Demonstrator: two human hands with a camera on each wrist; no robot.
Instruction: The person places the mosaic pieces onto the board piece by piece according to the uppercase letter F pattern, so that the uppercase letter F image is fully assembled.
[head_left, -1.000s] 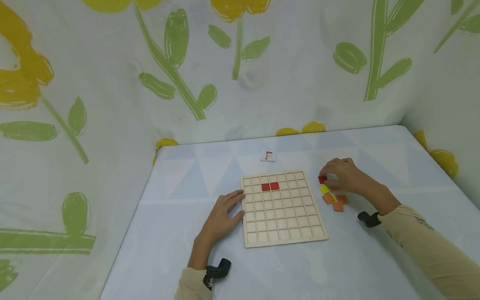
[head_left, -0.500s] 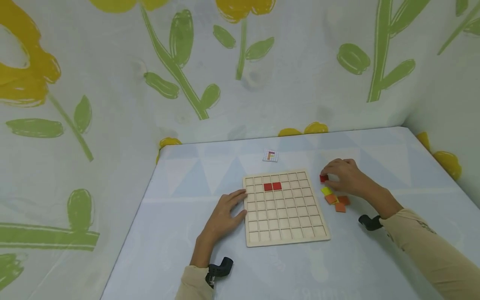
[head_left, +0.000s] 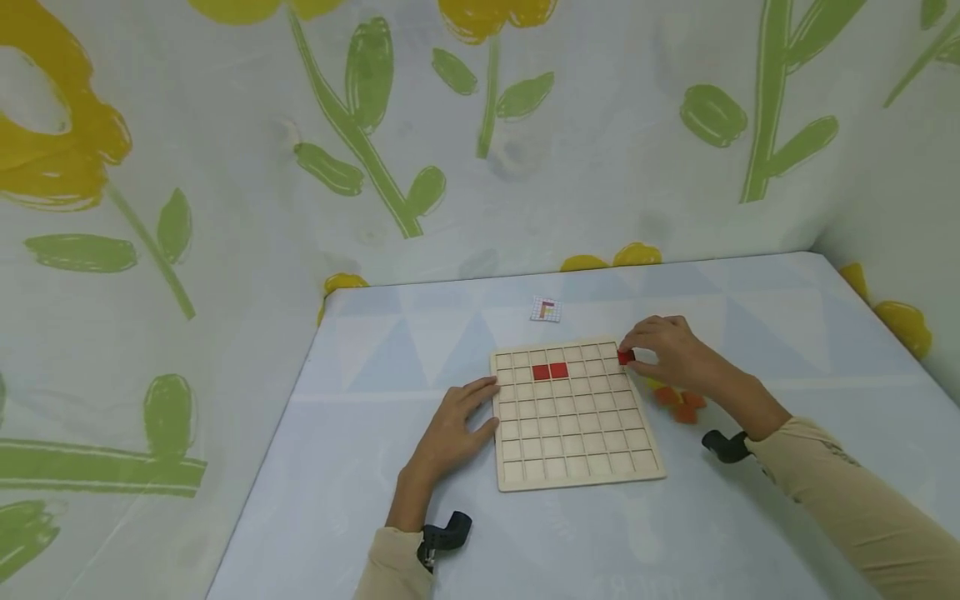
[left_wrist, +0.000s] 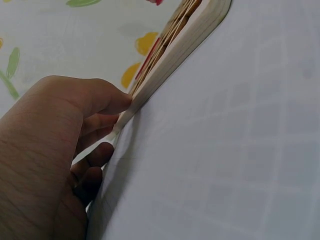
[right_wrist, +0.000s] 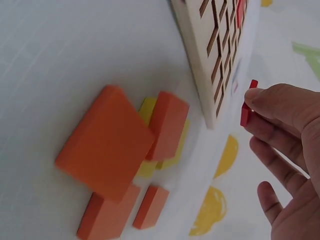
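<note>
The right hand [head_left: 663, 350] pinches a red tile [head_left: 626, 357] between thumb and fingers at the far right corner of a wooden board [head_left: 577, 417]; watching from a distance, I cannot tell whether the two touch. I judge the tile light, stiff and hardly fragile, perhaps slightly slippery, so I favor holding opposite edges, leaving its underside free. The left hand [head_left: 453, 423], fingers loosely extended, rests against the board's left edge on the tabletop [head_left: 337, 467]. Two more red tiles [head_left: 541, 372] sit side by side in the grid, whose raised ridges could snag an edge. Orange tiles [right_wrist: 107, 145] overlap yellow tiles [right_wrist: 146, 109] near the board's right side, where I reckon a low sweep could scatter them. Beyond lies a small card [head_left: 546, 309].
</note>
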